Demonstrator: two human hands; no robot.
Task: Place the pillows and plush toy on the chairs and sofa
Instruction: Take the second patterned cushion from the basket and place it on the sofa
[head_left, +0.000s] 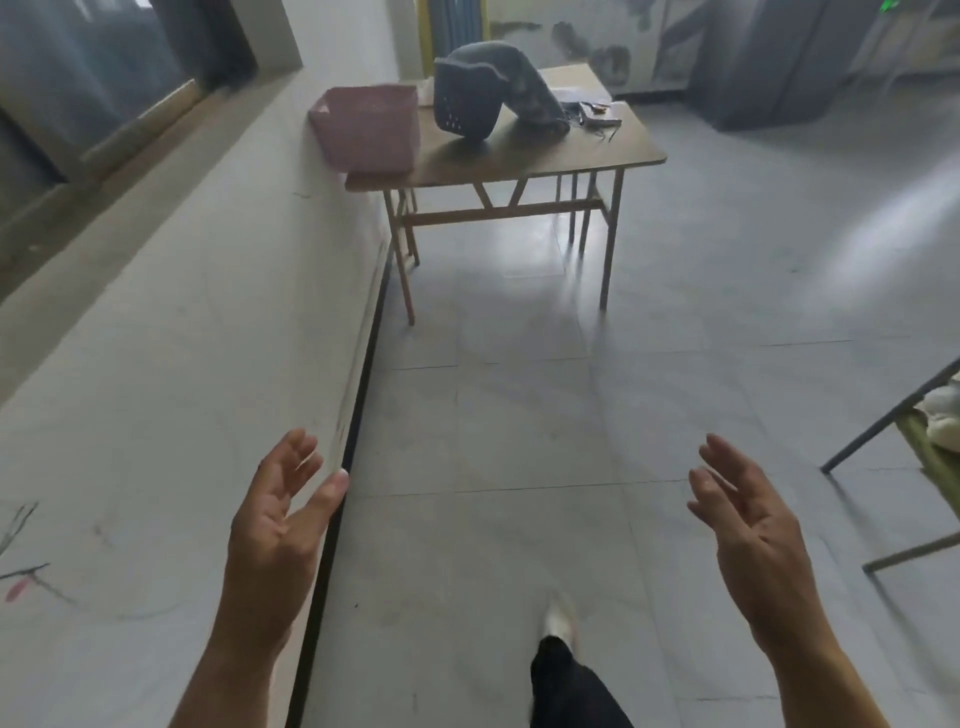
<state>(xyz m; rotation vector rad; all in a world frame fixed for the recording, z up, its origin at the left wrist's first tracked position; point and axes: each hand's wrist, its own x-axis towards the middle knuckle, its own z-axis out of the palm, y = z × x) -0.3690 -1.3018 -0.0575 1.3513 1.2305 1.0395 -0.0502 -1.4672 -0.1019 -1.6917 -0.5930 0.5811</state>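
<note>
My left hand (283, 512) and my right hand (748, 519) are both raised in front of me, palms facing each other, fingers apart, holding nothing. A white plush toy (943, 415) shows only partly at the right edge, resting on an olive seat (930, 457) with dark metal legs. No pillow can be made out in this view. A grey cloth bundle (524, 83) lies on the far wooden table (587, 145), well beyond both hands.
On the table stand a pink basket (369, 127) and a tipped dark blue basket (465, 101), plus small items at its far end. A long white ledge (171, 364) runs along the left under a window. Grey tiled floor (519, 415) stretches ahead; my leg and shoe (558, 623) are below.
</note>
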